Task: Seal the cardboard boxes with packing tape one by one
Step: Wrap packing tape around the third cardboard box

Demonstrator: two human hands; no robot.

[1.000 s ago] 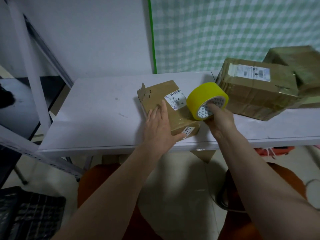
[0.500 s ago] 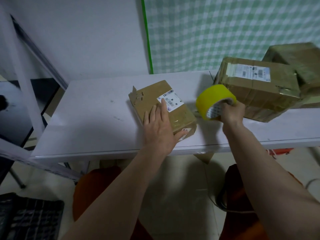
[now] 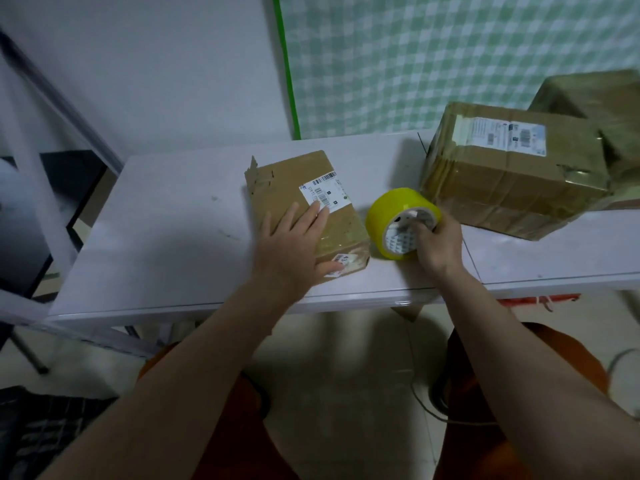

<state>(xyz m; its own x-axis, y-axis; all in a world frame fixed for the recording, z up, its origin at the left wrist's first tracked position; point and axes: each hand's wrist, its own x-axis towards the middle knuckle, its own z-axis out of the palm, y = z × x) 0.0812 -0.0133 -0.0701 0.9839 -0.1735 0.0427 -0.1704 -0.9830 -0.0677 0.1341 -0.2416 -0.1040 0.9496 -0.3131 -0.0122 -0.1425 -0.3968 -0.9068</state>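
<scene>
A small cardboard box [image 3: 294,181] with a white barcode label lies on the white table [image 3: 173,220], its near end by the table's front edge. My left hand [image 3: 294,247] rests flat on the box top, fingers straight, thumb against the near end. Right of the box, a yellow roll of packing tape [image 3: 391,209] sits low on or just above the table. My right hand [image 3: 438,242] grips the roll, fingers hooked into its core.
A larger taped box [image 3: 512,178] with a shipping label stands at the table's right, another box [image 3: 602,102] behind it. A white frame post [image 3: 31,161] rises at the left. A green checked cloth [image 3: 450,57] hangs behind. A dark crate [image 3: 41,431] sits on the floor.
My right hand brought the tape roll away from the small box toward the big box, then down to the table beside the small box. My left hand stayed pressed on the box.
</scene>
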